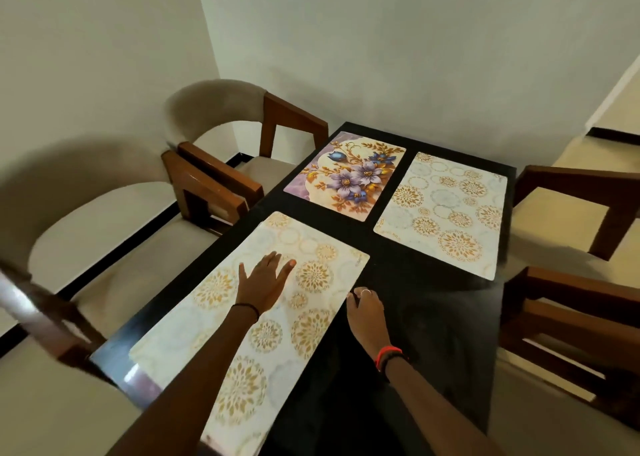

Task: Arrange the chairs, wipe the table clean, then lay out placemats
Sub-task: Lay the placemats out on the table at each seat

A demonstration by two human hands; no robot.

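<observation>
The left armchairs (114,227) stand tucked against the black table (415,303). The left hand (265,284) lies flat with fingers spread on the near medallion placemat (242,379), probably pinning it. The right hand (365,311) curls at the mat's right edge, likely squaring it; whether it grips, I cannot tell. The floral placemat (349,173) and the second medallion placemat (446,213) already lie beyond.

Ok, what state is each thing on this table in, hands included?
left hand: open, pressing near placemat.
right hand: fingers curled at near placemat's right edge; grip unclear.
near placemat: flat.
floral placemat: flat, untouched.
far right placemat: flat, untouched.
table: near-right spot without placemat.
</observation>
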